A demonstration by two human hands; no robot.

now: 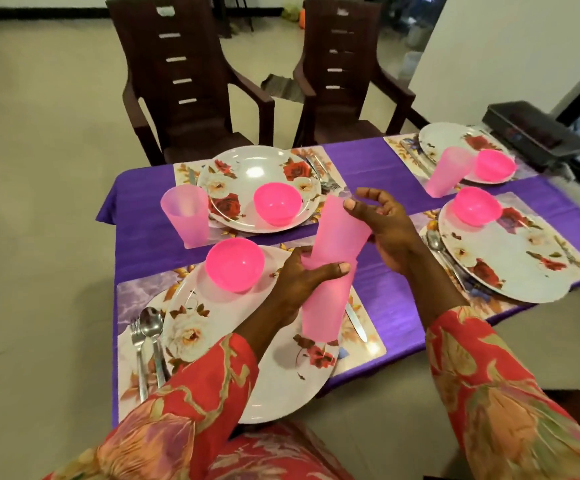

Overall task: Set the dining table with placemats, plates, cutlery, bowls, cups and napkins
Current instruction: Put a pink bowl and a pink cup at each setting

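The counter, under a purple cloth, fills the middle of the frame. Two brown chairs stand behind it at the top, and a dark tray sits at its upper right edge.

Four floral placemats each carry a floral plate: one at upper centre, one at upper right, one at right, one at lower left under the arms. A pink bowl sits on each plate.

Two pink cups are nested, held tilted over the lower-left plate at the centre of the frame. The left hand wraps fingers and thumb around the lower cup. The right hand grips the upper cup, thumb on its rim, fingers curled behind it. Both sleeves are red and floral.

A third cup stands at upper left, beside the centre plate; a fourth stands by the upper-right plate.

A fork and spoon lie left of the lower-left plate, a knife to its right. More cutlery lies beside the other plates.
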